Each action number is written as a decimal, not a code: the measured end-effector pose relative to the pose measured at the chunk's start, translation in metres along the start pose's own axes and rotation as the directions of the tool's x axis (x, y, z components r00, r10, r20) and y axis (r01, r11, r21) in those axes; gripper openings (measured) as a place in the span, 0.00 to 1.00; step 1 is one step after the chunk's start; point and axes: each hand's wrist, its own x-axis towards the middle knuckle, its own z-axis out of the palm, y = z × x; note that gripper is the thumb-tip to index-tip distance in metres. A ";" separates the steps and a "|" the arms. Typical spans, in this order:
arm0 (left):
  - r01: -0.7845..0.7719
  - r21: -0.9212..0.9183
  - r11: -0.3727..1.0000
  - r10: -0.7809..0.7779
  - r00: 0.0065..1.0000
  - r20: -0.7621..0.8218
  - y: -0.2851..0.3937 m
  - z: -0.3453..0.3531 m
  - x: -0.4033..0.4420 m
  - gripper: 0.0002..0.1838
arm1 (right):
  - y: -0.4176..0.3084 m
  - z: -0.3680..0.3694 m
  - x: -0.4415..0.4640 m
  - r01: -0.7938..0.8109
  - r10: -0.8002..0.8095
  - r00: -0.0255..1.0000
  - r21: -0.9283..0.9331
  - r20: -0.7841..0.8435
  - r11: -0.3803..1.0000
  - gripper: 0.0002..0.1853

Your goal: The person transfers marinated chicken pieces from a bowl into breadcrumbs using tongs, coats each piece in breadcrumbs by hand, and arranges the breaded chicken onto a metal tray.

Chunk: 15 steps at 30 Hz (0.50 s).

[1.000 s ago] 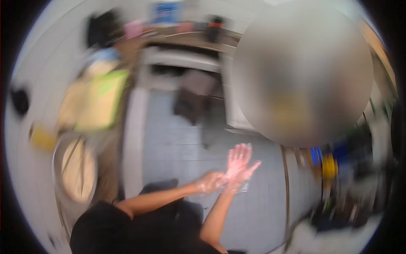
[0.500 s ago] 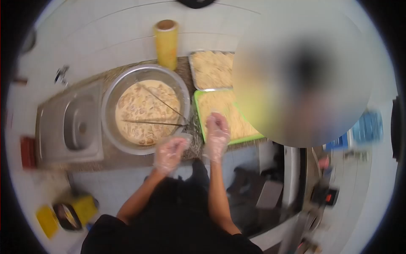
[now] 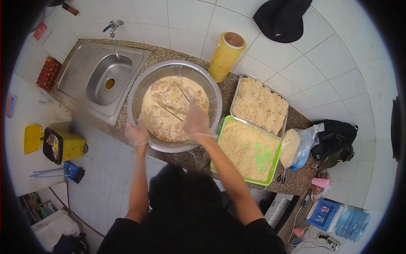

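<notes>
A large steel bowl [image 3: 216, 99] on the granite counter holds pieces in a creamy batter [image 3: 163, 95]. Two thin metal utensils [image 3: 171, 111] lie across it. My left hand [image 3: 137, 132], in a clear plastic glove, is at the bowl's lower left rim, fingers apart. Over the bowl's right part is my gloved right hand [image 3: 196, 120], beside the utensils' right ends; its fingers are blurred, so any grip is unclear. To the right sit a green tray [image 3: 277, 163] of crumbs and a metal tray [image 3: 286, 120] of crumb-coated pieces.
A steel sink [image 3: 108, 80] is at the left, with an egg tray [image 3: 48, 73] beyond. A yellow wrap roll [image 3: 226, 57] stands behind the bowl. Scissors [image 3: 281, 175], a plastic bag [image 3: 306, 142] and a black bag [image 3: 336, 142] are at the right. A yellow bin [image 3: 72, 145] stands lower left.
The view has swung to the counter and shifted. My hands, together a second ago and then in front of the counter, are now at the bowl, the right one over the batter.
</notes>
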 end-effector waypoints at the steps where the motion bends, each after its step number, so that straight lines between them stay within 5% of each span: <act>1: -0.039 0.087 0.995 0.045 0.996 -0.075 -0.018 0.012 0.005 0.24 | 0.011 -0.008 -0.004 -0.009 0.009 1.000 0.000 0.021 1.000 0.41; 3: 0.013 -0.066 0.998 -0.013 1.000 -0.004 0.002 -0.002 0.006 0.21 | 0.019 -0.052 -0.024 -0.038 0.040 0.991 -0.018 0.124 0.999 0.31; 5: 0.071 -0.138 0.988 -0.066 0.997 0.043 0.013 -0.011 0.006 0.20 | 0.014 -0.088 -0.043 -0.082 0.088 0.995 -0.113 0.049 0.990 0.22; 8: 0.091 -0.152 0.984 -0.084 0.995 0.050 0.005 -0.009 0.010 0.19 | 0.030 -0.102 -0.036 -0.168 0.185 0.978 -0.165 0.092 0.972 0.26; 15: 0.066 -0.209 0.976 -0.055 0.997 0.058 -0.003 -0.009 0.012 0.17 | 0.052 -0.066 -0.025 -0.041 0.095 0.987 -0.371 0.128 0.928 0.24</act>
